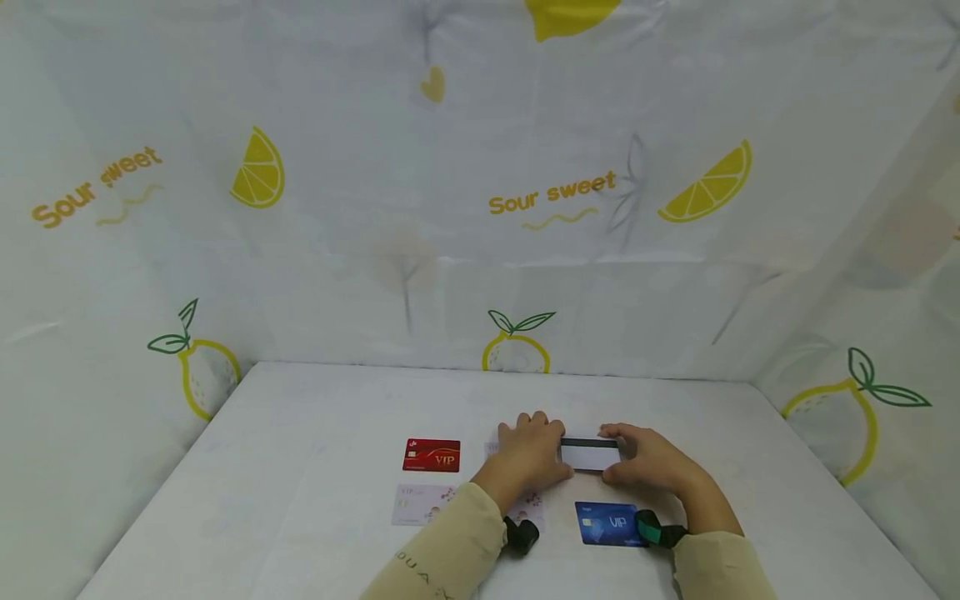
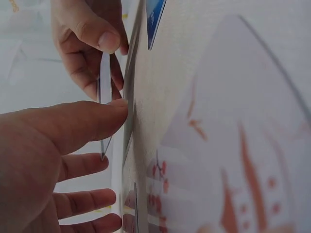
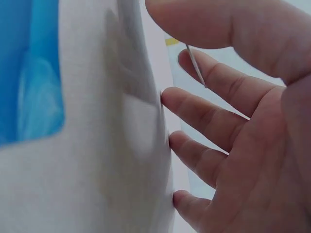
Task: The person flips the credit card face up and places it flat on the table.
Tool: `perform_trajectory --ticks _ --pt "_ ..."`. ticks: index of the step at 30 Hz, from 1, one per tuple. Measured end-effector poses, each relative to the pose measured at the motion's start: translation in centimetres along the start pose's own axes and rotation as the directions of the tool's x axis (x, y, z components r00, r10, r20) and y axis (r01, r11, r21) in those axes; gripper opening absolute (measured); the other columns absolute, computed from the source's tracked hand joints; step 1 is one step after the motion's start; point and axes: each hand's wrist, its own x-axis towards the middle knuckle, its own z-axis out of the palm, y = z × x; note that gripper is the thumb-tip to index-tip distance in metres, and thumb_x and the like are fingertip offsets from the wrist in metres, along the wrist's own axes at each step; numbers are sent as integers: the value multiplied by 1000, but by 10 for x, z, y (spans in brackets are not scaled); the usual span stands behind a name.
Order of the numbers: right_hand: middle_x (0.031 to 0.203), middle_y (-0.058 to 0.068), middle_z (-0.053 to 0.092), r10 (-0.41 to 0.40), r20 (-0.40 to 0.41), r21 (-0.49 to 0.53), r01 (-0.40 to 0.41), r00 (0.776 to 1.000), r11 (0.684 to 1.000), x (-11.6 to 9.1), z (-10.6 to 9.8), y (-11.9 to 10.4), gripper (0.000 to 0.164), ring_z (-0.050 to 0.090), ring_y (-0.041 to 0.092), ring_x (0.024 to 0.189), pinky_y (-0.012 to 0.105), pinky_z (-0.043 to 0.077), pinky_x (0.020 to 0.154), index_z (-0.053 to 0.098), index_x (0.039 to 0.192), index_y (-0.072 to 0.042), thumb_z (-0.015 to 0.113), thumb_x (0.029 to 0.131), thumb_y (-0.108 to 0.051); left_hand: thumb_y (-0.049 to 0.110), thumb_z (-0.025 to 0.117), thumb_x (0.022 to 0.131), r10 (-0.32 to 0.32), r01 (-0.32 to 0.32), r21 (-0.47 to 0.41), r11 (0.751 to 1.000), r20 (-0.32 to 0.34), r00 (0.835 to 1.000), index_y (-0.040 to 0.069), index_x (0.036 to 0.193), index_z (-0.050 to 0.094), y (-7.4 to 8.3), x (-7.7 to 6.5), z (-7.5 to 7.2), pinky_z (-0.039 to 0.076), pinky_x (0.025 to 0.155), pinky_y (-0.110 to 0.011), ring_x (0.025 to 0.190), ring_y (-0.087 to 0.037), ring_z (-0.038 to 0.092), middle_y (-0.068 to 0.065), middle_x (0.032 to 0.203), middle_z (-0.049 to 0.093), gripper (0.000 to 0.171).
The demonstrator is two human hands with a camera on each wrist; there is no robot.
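A white card with a black stripe (image 1: 590, 457) is held just above the table, its striped side facing up. My left hand (image 1: 528, 454) pinches its left end between thumb and index finger, the other fingers spread out. At the opposite end, my right hand (image 1: 654, 460) grips the card between thumb and index finger. In the left wrist view the card (image 2: 105, 80) appears nearly edge-on. The right wrist view shows only a thin edge of it behind the thumb. Below the right hand lies a blue VIP card (image 1: 606, 523), partly covered by the wrist strap.
A red VIP card (image 1: 432, 456) lies left of the hands, with a pale pink card (image 1: 420, 504) nearer. Another pink card (image 1: 534, 507) is partly hidden by the left wrist, and a pale card (image 1: 491, 447) by the left hand. A lemon-print sheet (image 1: 450, 292) hangs behind the table.
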Motion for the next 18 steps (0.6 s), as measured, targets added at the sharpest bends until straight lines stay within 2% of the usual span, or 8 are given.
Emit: perform_trajectory --ticks 6,12,15,18 --pt "129 14 59 -6 -8 -9 6 1000 1000 1 -1 -3 64 45 39 122 71 30 103 58 128 -12 85 72 -27 56 74 80 44 -45 -10 999 -48 998 24 126 60 1 -2 -4 39 101 -55 115 -20 49 4 123 56 58" --pt "130 14 59 -34 -19 -47 33 999 998 0 -2 -11 67 50 34 117 65 37 100 57 132 -12 84 73 -27 58 71 82 92 -94 -27 995 -77 993 25 126 60 3 -3 -7 41 101 -48 117 -17 50 6 126 57 56" --pt "135 17 56 -68 -30 -55 66 997 996 -1 -3 -18 69 51 36 119 63 40 99 56 134 -11 84 73 -27 59 71 81 111 -114 -29 993 -104 988 26 123 61 3 -3 -8 44 95 -42 114 -15 51 8 123 57 54" --pt "142 19 51 -93 -42 -57 90 995 994 -3 -3 -23 69 46 42 130 64 37 102 56 135 -10 84 74 -27 60 70 81 127 -132 -32 991 -124 984 26 121 62 2 -2 -8 45 91 -39 110 -13 51 9 121 58 54"
